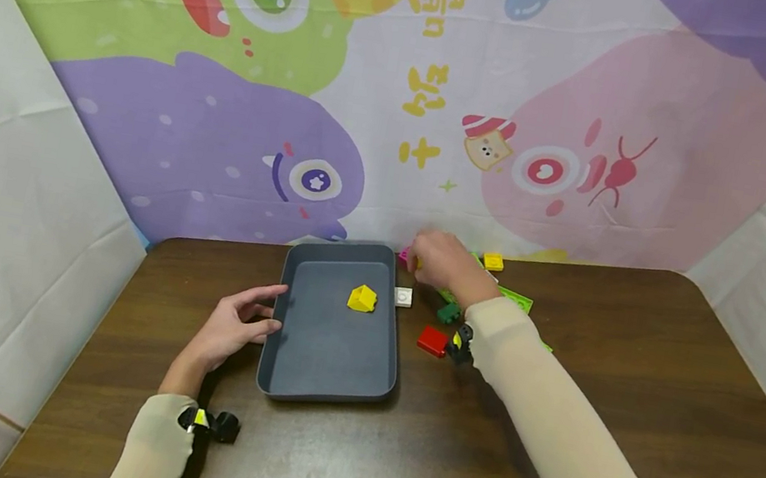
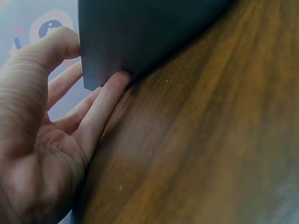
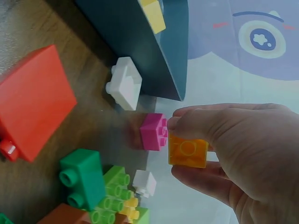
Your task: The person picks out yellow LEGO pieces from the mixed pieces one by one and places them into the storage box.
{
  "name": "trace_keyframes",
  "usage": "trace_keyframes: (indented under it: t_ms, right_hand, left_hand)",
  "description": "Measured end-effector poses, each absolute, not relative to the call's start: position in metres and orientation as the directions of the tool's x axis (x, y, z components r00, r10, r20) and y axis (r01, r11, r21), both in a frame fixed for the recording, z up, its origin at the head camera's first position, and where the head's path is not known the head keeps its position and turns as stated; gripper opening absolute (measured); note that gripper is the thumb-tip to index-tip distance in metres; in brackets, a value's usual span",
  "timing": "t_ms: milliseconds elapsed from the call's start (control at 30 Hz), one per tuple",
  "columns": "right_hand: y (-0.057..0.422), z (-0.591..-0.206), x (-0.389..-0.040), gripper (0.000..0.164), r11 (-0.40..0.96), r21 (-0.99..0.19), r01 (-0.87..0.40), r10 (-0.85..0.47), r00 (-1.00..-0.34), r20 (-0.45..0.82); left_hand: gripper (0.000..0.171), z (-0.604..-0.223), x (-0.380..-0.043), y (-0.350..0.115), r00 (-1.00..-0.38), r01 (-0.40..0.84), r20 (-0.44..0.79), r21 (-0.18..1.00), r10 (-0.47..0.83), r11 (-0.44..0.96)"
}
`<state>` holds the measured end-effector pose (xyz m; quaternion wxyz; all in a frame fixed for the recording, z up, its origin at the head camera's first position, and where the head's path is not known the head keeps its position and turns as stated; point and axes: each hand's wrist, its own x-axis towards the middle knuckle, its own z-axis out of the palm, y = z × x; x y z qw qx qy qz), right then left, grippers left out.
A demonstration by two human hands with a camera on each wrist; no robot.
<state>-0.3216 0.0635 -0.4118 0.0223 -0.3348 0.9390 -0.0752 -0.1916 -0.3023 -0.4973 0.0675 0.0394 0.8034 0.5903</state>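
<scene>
My left hand (image 1: pixel 226 331) holds the left wall of a dark grey tray (image 1: pixel 320 385). In the left wrist view, the thumb reaches over the tray's rim while another finger presses the outer wall (image 2: pixel 154 37). Beyond the tray's far right corner, my right hand (image 1: pixel 443 262) pinches a yellow-orange brick (image 3: pixel 188 151) between thumb and fingers. Close beside that brick is a pink brick (image 3: pixel 153 132). A yellow brick (image 1: pixel 362 298) lies inside the tray. Against the tray's right side sits a white brick (image 1: pixel 403 297).
Right of the tray are a red brick (image 1: pixel 433 340), a dark green brick (image 1: pixel 449 313) and light green pieces (image 1: pixel 516 299). Another yellow brick (image 1: pixel 492 262) lies near the table's back edge. A printed cloth (image 1: pixel 421 195) hangs directly behind the wooden table (image 1: pixel 670 389).
</scene>
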Motion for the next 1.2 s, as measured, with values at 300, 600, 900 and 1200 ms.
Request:
trace_keyframes:
  t_ms: [300,600,900,1200]
  right_hand:
    - [0.060,-0.404,-0.322,0.009,0.773,-0.171,-0.611,-0.621,-0.784,-0.005]
    - [0.059,-0.398,-0.324,0.010,0.771,-0.159,-0.617,-0.623,-0.782,0.011]
    - [0.061,-0.389,-0.326,0.007,0.757,-0.122,-0.642,-0.642,-0.765,0.045]
    - [0.061,-0.391,-0.330,0.005,0.757,-0.120,-0.642,-0.640,-0.766,0.064]
  left_hand:
    - [0.066,-0.498,-0.192,-0.302,-0.989,-0.014,-0.057,0.954,0.134,0.300]
    - [0.066,-0.499,-0.191,-0.303,-0.989,-0.012,-0.056,0.951,0.134,0.310]
    - [0.066,-0.500,-0.192,-0.303,-0.989,-0.007,-0.052,0.952,0.139,0.305]
    - [0.065,-0.499,-0.192,-0.304,-0.989,0.000,-0.046,0.952,0.143,0.307]
